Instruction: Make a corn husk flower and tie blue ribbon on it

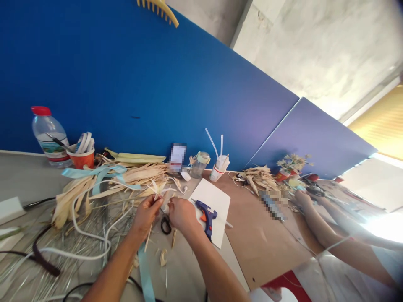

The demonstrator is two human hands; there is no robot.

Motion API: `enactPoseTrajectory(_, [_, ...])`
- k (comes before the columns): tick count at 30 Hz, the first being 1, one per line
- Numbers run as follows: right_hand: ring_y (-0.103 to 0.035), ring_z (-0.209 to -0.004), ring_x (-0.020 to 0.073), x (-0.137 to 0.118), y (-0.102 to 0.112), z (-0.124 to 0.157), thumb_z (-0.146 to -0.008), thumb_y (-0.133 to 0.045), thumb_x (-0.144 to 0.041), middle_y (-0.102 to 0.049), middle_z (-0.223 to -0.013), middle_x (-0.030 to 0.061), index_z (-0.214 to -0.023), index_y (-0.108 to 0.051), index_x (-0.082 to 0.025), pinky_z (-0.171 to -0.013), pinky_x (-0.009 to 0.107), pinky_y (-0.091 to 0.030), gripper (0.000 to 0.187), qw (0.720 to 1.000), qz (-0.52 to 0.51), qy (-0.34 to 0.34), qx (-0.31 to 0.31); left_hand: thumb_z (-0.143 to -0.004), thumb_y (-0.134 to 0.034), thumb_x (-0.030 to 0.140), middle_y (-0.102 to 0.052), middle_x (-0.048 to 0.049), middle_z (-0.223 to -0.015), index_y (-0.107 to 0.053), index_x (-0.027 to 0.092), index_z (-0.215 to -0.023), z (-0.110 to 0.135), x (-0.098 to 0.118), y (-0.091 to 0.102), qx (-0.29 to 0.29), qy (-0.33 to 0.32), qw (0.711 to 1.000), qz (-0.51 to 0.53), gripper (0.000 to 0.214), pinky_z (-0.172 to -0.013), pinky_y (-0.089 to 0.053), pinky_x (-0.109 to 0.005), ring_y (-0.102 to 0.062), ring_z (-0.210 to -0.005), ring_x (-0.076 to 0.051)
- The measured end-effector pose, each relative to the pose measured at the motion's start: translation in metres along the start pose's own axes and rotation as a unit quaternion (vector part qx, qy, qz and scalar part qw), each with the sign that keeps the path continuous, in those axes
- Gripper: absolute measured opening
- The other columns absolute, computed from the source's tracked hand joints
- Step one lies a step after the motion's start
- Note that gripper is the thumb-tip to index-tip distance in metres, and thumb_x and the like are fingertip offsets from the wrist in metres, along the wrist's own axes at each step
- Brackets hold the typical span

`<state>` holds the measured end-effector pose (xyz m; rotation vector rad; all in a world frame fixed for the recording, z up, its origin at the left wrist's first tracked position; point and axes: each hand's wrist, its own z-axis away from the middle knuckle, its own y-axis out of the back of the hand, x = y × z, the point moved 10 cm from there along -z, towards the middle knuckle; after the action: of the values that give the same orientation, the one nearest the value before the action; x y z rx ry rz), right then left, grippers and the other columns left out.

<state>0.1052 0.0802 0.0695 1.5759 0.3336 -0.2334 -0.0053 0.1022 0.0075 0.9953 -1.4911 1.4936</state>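
Observation:
My left hand (147,214) pinches a small piece made of pale dried leaf strips (159,189), fingers closed on its stem. My right hand (181,214) is closed beside it, its fingertips at the same piece from the right. Both hands hover just above the table, over black-handled scissors (165,225). A blue glue gun (206,214) lies on a white sheet of paper (217,199) just right of my right hand. A heap of dried husk strips (94,188) spreads behind and left of my left hand.
A water bottle (48,136), a red cup of tools (82,156), a glass jar (200,163) and a cup of glue sticks (219,167) stand along the blue partition (141,84). White and black cables (78,247) lie left. Another person's arms (327,226) work at the right.

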Motion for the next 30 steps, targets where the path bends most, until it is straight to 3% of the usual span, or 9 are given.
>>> enactPoseTrajectory(2, [-0.066,-0.076,0.0185,0.013,0.009,0.001,-0.084,-0.044,-0.022,-0.072,-0.084,0.0092,-0.101,-0.064,-0.015,-0.067,0.028,-0.047,0.027,0.981,-0.187,-0.023,0.053,-0.064,-0.072,0.032,-0.046,0.0068,-0.055,-0.058,0.016,-0.067,0.001,0.005,-0.001,-0.001,-0.021,0.999,-0.029,0.021,-0.045,-0.026,-0.020,-0.034,-0.047,-0.007])
enactPoseTrajectory(5, [-0.055,-0.055,0.0126,0.017,-0.002,0.000,-0.078,-0.050,-0.027,-0.063,-0.062,-0.0008,-0.093,-0.061,-0.015,-0.054,0.022,-0.041,0.021,0.902,-0.429,-0.028,0.046,-0.064,-0.072,0.032,-0.051,0.0047,-0.057,-0.060,0.017,-0.064,0.003,0.010,-0.005,-0.007,-0.037,0.998,-0.059,0.019,-0.048,-0.030,-0.021,-0.039,-0.050,-0.010])
enactPoseTrajectory(7, [-0.046,-0.046,0.0104,0.017,-0.012,-0.001,-0.074,-0.054,-0.029,-0.053,-0.052,-0.0052,-0.081,-0.059,-0.016,-0.048,0.021,-0.036,0.016,0.856,-0.514,-0.034,0.047,-0.063,-0.073,0.032,-0.056,0.0026,-0.060,-0.061,0.018,-0.063,0.004,0.011,-0.009,-0.014,-0.042,0.997,-0.068,0.018,-0.052,-0.034,-0.022,-0.045,-0.055,-0.012])
enactPoseTrajectory(11, [-0.038,-0.042,0.0084,0.024,-0.021,-0.006,-0.069,-0.053,-0.027,-0.045,-0.046,-0.0078,-0.071,-0.054,-0.018,-0.045,0.021,-0.029,0.010,0.811,-0.578,-0.049,0.071,-0.063,-0.074,0.034,-0.062,0.0000,-0.066,-0.065,0.019,-0.070,0.006,0.012,-0.013,-0.020,-0.047,0.995,-0.081,0.019,-0.061,-0.039,-0.025,-0.051,-0.065,-0.016])
enactPoseTrajectory(17, [-0.034,-0.044,0.0080,0.051,-0.020,-0.006,-0.064,-0.053,-0.029,-0.043,-0.048,-0.0077,-0.068,-0.050,-0.019,-0.046,0.021,-0.024,0.011,0.742,-0.657,-0.090,0.099,-0.069,-0.069,0.042,-0.053,0.0026,-0.063,-0.062,0.017,-0.077,0.012,0.007,-0.021,-0.053,0.000,0.999,0.009,0.027,-0.048,-0.028,-0.022,-0.039,-0.051,-0.009])
enactPoseTrajectory(23, [-0.031,-0.045,0.0072,0.050,-0.013,0.000,-0.061,-0.054,-0.024,-0.041,-0.048,-0.0074,-0.064,-0.051,-0.018,-0.046,0.021,-0.021,0.008,0.710,-0.697,-0.073,0.064,-0.075,-0.060,0.052,-0.050,0.0004,-0.062,-0.066,0.014,-0.080,0.015,0.005,-0.020,-0.042,0.031,0.996,0.074,0.039,-0.048,-0.030,-0.021,-0.036,-0.052,-0.008])
enactPoseTrajectory(27, [-0.029,-0.045,0.0069,0.047,-0.013,0.001,-0.063,-0.055,-0.024,-0.039,-0.047,-0.0079,-0.064,-0.050,-0.018,-0.046,0.020,-0.021,0.008,0.691,-0.717,-0.065,0.056,-0.073,-0.066,0.045,-0.050,0.0002,-0.063,-0.068,0.015,-0.077,0.014,0.004,-0.020,-0.043,0.040,0.996,0.072,0.030,-0.048,-0.031,-0.021,-0.037,-0.054,-0.008])
enactPoseTrajectory(30, [-0.026,-0.044,0.0069,0.049,-0.016,0.001,-0.060,-0.052,-0.019,-0.036,-0.046,-0.0093,-0.068,-0.052,-0.018,-0.045,0.020,-0.020,0.008,0.697,-0.712,-0.068,0.049,-0.070,-0.071,0.040,-0.051,0.0000,-0.065,-0.070,0.015,-0.079,0.015,0.001,-0.021,-0.057,0.058,0.995,0.063,0.027,-0.051,-0.033,-0.021,-0.039,-0.057,-0.008])
